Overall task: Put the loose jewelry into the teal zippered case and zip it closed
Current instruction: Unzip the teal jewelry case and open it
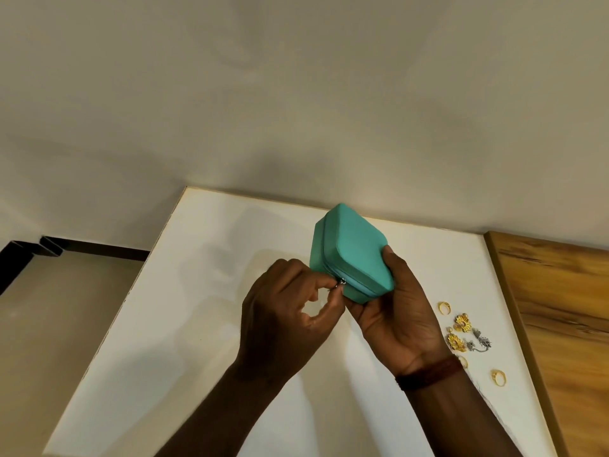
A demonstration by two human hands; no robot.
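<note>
Left hand [283,308] pinches zipper pull [341,282]; right hand [395,318] grips tilted teal case [352,255].

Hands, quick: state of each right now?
Left hand: closed, pinching the zipper pull of the teal case.
Right hand: closed, holding the teal case.

Your left hand [286,305]: back toward camera, thumb and forefinger pinching zipper pull [341,282], other fingers curled. Your right hand [395,311]: palm open to view, fingers wrapped under teal case [352,255] at its 6 o'clock end, thumb on 3 o'clock side. Left forearm runs toward 1 o'clock, right toward 11.
</note>
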